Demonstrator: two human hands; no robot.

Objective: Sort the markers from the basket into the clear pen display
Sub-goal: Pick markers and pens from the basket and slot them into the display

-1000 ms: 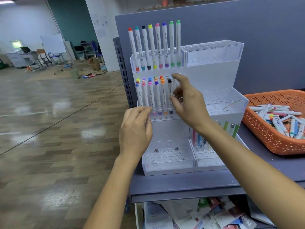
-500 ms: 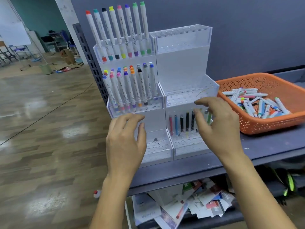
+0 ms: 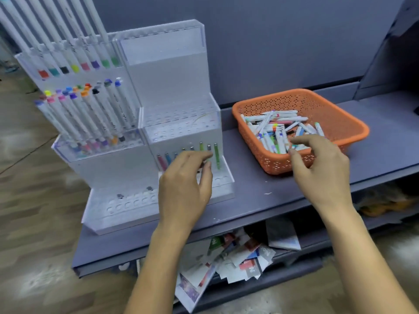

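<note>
My right hand has left the display, where a second ago it was up at the middle row. It has swung out toward 3 o'clock and now hangs over the 6 o'clock rim of the basket, its fingers loosely curled above the loose markers and holding nothing. My left hand has slid from the display's left half toward 3 o'clock and now sits in front of the pens standing in the lowest tier of the right half. My head has turned the same way and dipped, so the whole basket now shows.
</note>
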